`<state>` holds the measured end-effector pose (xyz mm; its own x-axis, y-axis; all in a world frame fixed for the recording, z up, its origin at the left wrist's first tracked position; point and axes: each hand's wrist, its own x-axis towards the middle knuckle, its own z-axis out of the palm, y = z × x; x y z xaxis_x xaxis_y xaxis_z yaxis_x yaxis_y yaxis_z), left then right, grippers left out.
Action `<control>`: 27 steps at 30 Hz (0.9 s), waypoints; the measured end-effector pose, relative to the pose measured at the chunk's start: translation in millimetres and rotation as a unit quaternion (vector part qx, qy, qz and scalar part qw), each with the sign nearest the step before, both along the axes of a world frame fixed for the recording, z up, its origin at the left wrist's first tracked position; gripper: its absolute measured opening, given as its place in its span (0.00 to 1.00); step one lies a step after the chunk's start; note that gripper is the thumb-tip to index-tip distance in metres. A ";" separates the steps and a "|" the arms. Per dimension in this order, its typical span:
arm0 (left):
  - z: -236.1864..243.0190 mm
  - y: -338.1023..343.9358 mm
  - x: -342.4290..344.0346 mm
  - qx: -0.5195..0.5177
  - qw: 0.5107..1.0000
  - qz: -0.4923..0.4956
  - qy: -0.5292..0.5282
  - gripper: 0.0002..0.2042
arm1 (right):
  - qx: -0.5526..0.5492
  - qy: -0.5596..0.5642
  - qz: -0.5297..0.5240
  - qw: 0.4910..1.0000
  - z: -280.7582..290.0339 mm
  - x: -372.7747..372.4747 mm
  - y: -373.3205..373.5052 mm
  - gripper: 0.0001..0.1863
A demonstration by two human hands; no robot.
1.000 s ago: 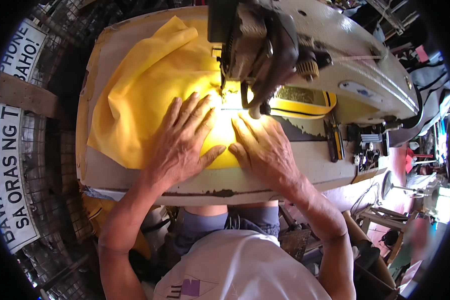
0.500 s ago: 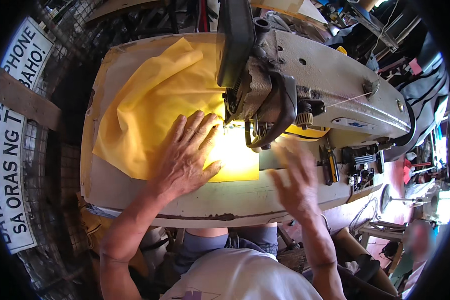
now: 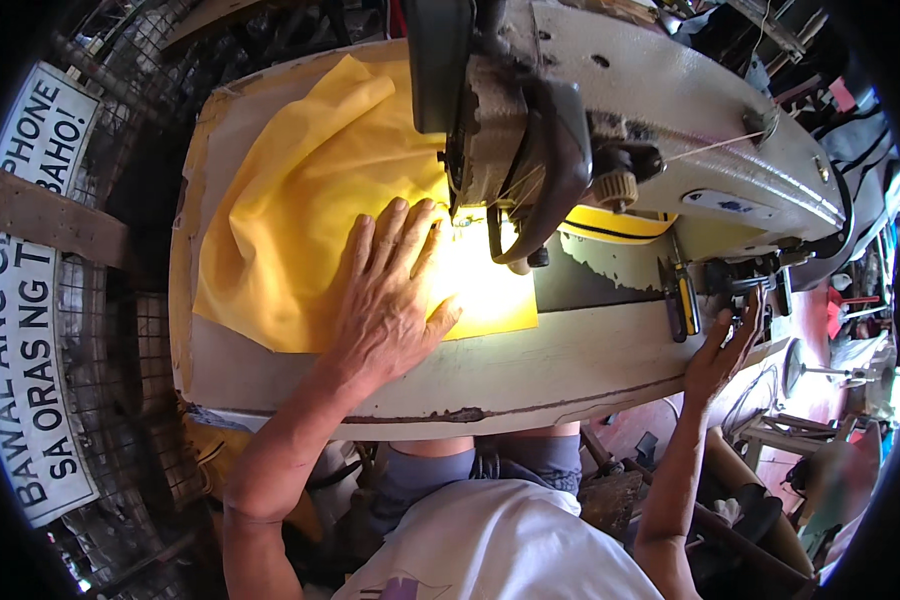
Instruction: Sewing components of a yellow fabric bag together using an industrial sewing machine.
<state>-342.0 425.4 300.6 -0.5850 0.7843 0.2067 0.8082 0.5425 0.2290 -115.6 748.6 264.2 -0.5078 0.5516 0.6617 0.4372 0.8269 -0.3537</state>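
Observation:
My left hand [image 3: 388,290] lies flat on a yellow cloth [image 3: 280,230], fingers spread and pointing at the needle area of a sewing machine [image 3: 670,100]. The cloth runs under the machine's head, and a bright lamp whitens the part by the needle. Far to the right, my right hand [image 3: 722,350] is at the table's front edge, beside a small metal winding mechanism [image 3: 745,275]. Its fingers are stretched out and the thumb stands apart; whether the fingertips touch the mechanism I cannot tell.
A screwdriver [image 3: 686,300] with a yellow and black handle lies by another dark-handled tool. A yellow and black strip [image 3: 620,226] rests behind the machine's head. White signs [image 3: 30,370] hang on wire mesh at left. A fan [image 3: 795,367] stands at right.
My right hand has moved right, from beside the needle area to the winding mechanism. My left hand stays flat on the cloth. The whole view has shifted slightly.

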 end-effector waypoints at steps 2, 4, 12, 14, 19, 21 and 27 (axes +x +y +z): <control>-0.8 1.0 -0.2 0.005 1.000 0.003 0.004 0.33 | 0.036 -0.026 0.008 0.999 2.4 1.4 1.6 0.21; -1.5 1.6 -1.3 0.002 1.000 0.007 0.010 0.34 | 0.058 -0.025 0.008 0.998 3.4 1.9 3.1 0.21; -1.2 -1.1 -1.6 -0.009 1.000 0.004 0.008 0.33 | 0.031 -0.041 -0.019 0.999 3.9 -0.6 0.1 0.16; -1.9 -1.6 -0.3 0.004 1.000 0.003 0.012 0.32 | 0.065 -0.070 -0.036 0.995 4.4 0.7 0.8 0.18; -2.2 -5.4 1.7 0.009 1.000 0.001 0.015 0.32 | 0.061 -0.046 -0.031 0.997 -3.0 3.9 4.5 0.19; -2.3 -5.7 2.2 0.015 1.000 0.002 0.012 0.32 | 0.094 -0.038 -0.022 0.995 -2.1 2.3 6.4 0.20; -0.1 -3.6 -0.5 0.028 1.000 -0.005 0.013 0.30 | 0.200 0.013 -0.020 0.980 70.5 -7.2 52.5 0.24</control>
